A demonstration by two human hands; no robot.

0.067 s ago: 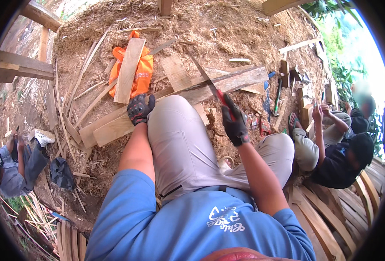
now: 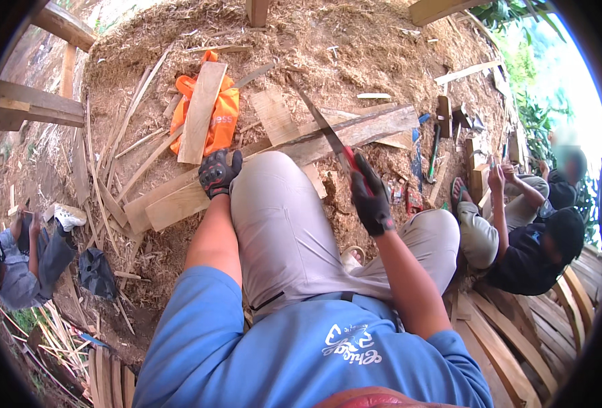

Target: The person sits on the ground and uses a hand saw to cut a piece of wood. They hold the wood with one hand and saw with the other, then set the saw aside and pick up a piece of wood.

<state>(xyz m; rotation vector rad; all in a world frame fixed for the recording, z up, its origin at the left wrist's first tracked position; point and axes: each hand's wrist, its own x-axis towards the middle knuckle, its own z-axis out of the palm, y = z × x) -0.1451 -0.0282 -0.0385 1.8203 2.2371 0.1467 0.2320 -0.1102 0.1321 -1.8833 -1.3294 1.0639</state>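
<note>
In a black glove, my right hand (image 2: 371,195) is closed round the red handle of a handsaw (image 2: 327,130). Its blade points up and to the left, crossing over a long plank (image 2: 362,129) with a dark, rough edge. The plank runs slantwise in front of my knee, and part of it is hidden by my leg. My left hand (image 2: 218,173), also gloved, sits beside my raised knee with its fingers curled down over the plank. The plank's lighter end (image 2: 175,202) sticks out to the lower left of that hand.
An orange bag (image 2: 225,112) lies beyond my left hand with a short board (image 2: 202,112) on it. A hammer (image 2: 435,149) and a wooden hand plane (image 2: 445,115) lie to the right. People (image 2: 532,248) sit at both sides. Wood shavings cover the ground.
My right hand has drawn the handsaw slightly back toward me and to the right. My left hand stays in place.
</note>
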